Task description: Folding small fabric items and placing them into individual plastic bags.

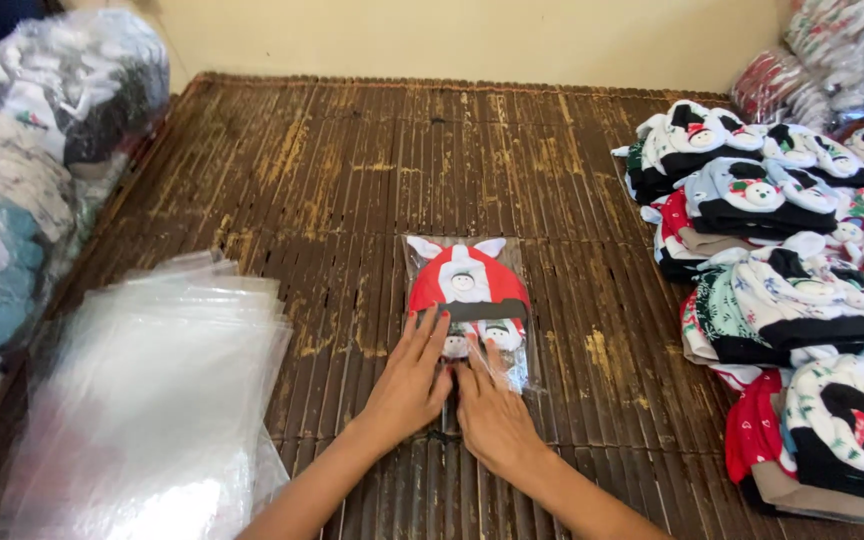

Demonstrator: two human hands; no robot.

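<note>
Left of the bagged hat (467, 300), a stack of clear bags (147, 400) waits unused. My left hand (407, 385) and right hand (492, 415) lie flat and open, pressing its lower end to the slatted platform (352, 170). Right of it, piled hats (782, 290) remain unbagged; nothing blocks me.

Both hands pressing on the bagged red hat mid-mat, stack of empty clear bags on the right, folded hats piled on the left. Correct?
Sides are swapped. In the head view the empty clear bags lie left and the folded hats are piled right. The rest holds: left hand and right hand press on the bagged red hat mid-mat.
</note>
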